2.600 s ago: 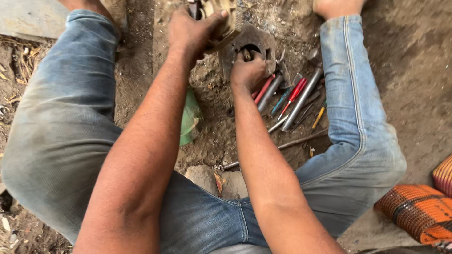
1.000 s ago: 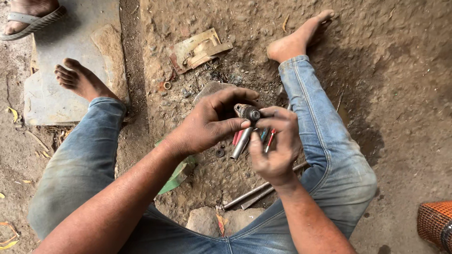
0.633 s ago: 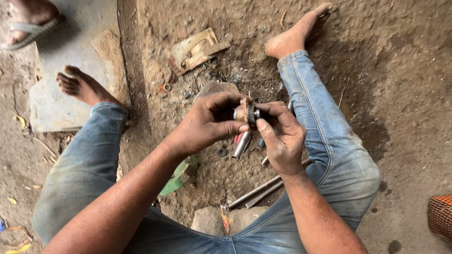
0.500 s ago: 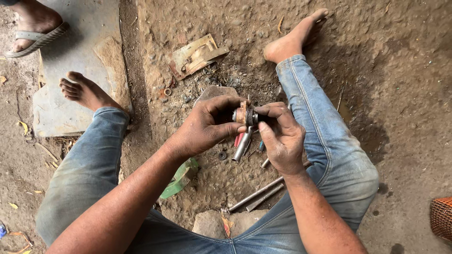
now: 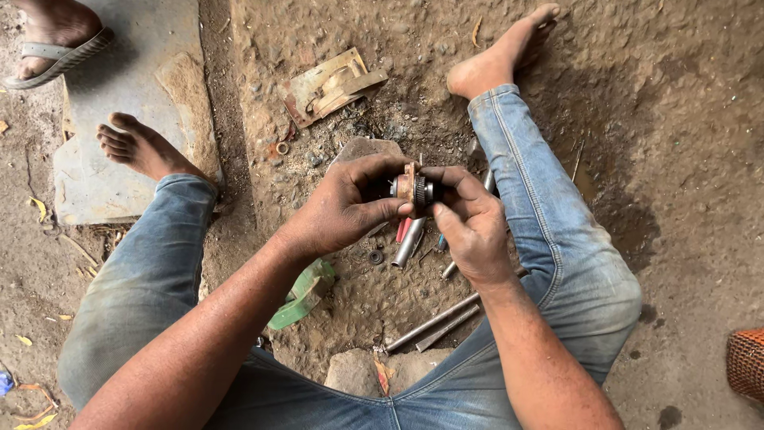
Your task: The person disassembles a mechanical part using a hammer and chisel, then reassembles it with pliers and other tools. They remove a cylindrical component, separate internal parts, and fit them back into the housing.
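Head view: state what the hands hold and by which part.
Both hands pinch one small metal part. The left hand grips its rusty brown end, the right hand its dark ribbed end, fingertips only.

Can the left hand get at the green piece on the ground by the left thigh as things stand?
Probably not at once: the left hand is pinching the small metal part with the right hand. The green piece lies uncovered beneath the forearm.

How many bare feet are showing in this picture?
2. One bare foot rests on the grey stone slab at upper left; the other bare foot lies on the dirt at top. A third foot wears a sandal in the top-left corner.
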The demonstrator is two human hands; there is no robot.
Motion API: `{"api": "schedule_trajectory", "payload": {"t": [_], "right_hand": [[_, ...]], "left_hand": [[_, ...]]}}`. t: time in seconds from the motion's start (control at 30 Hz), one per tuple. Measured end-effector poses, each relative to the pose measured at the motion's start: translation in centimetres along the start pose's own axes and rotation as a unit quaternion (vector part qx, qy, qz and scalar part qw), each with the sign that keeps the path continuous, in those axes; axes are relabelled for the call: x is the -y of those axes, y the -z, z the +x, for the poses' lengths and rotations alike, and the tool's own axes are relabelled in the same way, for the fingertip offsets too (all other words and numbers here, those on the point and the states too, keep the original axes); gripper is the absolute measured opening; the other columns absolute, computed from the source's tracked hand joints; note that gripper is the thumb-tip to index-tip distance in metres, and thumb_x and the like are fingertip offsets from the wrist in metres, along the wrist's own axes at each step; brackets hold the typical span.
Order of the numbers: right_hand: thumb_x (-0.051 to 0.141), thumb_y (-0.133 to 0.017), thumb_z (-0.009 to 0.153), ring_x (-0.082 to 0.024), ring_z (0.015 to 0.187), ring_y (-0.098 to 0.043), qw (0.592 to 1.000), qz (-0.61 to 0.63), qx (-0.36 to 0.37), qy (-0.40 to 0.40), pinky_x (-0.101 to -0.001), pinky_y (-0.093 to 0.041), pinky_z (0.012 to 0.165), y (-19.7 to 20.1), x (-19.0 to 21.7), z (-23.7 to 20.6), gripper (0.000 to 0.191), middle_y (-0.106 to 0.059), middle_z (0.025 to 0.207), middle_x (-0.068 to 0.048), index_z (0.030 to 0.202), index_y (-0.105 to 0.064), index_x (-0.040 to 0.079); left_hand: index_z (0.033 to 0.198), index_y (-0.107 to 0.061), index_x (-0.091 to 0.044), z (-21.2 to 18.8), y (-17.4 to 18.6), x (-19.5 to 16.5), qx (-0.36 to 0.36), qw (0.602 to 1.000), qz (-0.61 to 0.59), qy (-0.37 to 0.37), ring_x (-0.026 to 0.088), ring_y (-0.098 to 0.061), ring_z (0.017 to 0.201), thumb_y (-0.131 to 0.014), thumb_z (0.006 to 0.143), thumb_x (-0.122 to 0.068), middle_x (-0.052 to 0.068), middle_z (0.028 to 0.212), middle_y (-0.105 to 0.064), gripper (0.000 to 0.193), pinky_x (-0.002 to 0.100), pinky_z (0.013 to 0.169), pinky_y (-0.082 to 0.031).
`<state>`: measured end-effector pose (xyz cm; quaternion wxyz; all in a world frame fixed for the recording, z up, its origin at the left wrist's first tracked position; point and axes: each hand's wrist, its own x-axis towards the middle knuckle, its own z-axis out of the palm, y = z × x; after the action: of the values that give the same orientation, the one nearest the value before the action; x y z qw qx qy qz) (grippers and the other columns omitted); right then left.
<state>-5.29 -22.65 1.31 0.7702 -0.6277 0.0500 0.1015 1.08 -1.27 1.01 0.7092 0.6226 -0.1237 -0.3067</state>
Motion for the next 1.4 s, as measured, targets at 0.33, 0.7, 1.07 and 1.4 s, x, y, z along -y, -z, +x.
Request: {"api": "schedule_trajectory", "payload": {"t": [0.33,0.7,1.07,1.4], "right_hand": [[-0.004,-0.052,0.094,-0.019,0.110,-0.071,1.000,0.007,-0.012,-0.022,-0.0333,-0.060,0.099,0.4,-0.8,-0.1,0.039,-0.071,0.119,-0.016,0.133,-0.059,-0.007],[0.003,-0.066,0.096,-0.020,0.115,-0.070,0.998,-0.056,0.006,0.042,-0.0341,-0.063,0.103,0.1,-0.4,0.2,0.035,-0.065,0.121,-0.016,0.128,-0.058,-0.007],[-0.003,-0.069,0.097,-0.017,0.120,-0.065,0.988,-0.117,0.011,0.103,-0.0326,-0.059,0.107,-0.3,0.3,-0.1,0.031,-0.057,0.128,-0.010,0.126,-0.060,-0.005],[0.000,-0.067,0.100,-0.016,0.121,-0.065,0.993,-0.073,0.018,0.092,-0.0327,-0.058,0.109,-0.2,0.0,0.0,0.032,-0.059,0.126,-0.008,0.130,-0.058,-0.003]], "left_hand": [[0.133,-0.063,-0.002,-0.1,0.0,-1.0,-0.003,0.997,0.075,-0.006,0.016,-0.070,0.110,-0.080,0.087,-0.021,0.009,0.117,-0.073,0.052,0.034,0.099,-0.060],[0.143,-0.055,-0.005,0.1,-0.1,-0.3,0.000,0.997,0.048,0.058,0.018,-0.070,0.117,-0.070,0.093,-0.014,0.011,0.125,-0.071,0.053,0.035,0.103,-0.059],[0.133,-0.064,0.003,0.2,-0.1,-0.2,0.014,0.994,-0.062,0.095,0.017,-0.075,0.083,-0.071,0.095,-0.021,0.014,0.096,-0.075,0.045,0.034,0.076,-0.067],[0.126,-0.063,0.002,0.1,-0.4,-1.0,-0.016,0.992,-0.061,0.106,0.014,-0.075,0.080,-0.074,0.092,-0.017,0.013,0.094,-0.075,0.041,0.031,0.071,-0.068]]}}
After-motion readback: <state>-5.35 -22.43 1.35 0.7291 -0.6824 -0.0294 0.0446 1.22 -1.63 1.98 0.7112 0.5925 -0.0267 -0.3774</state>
